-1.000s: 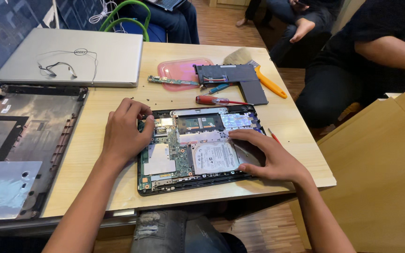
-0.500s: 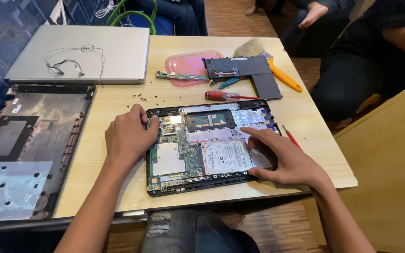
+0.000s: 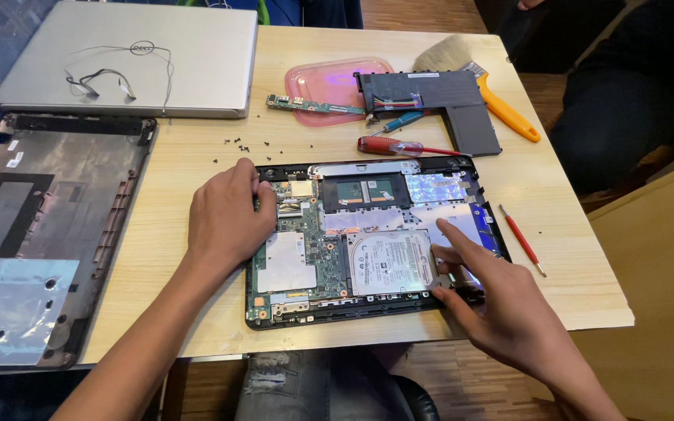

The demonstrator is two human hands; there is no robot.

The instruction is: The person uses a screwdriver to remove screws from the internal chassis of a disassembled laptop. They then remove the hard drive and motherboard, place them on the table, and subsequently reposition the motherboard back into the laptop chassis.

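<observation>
An opened laptop base [image 3: 368, 168] lies on the wooden table, its green circuit board [image 3: 306, 234] and silver hard drive [image 3: 391, 261] exposed. My left hand [image 3: 228, 214] rests palm down on the base's left edge, fingers curled over the board's corner. At the drive's right side, my right hand [image 3: 501, 300] has its thumb and fingers touching the drive's edge and its index finger stretched out over the silver shield. Neither hand lifts anything.
A closed silver laptop [image 3: 130, 58] with loose wires sits at the back left, a black bottom cover [image 3: 33, 234] on the left. Behind the base lie a pink tray [image 3: 329, 82], a black battery [image 3: 438, 101], a brush [image 3: 481, 78], screwdrivers [image 3: 403, 146] and small screws [image 3: 239, 144]. Another person sits at far right.
The camera has moved closer and tilted down. My right hand has slid from the base's right edge inward to the hard drive. My left hand stays on the left edge.
</observation>
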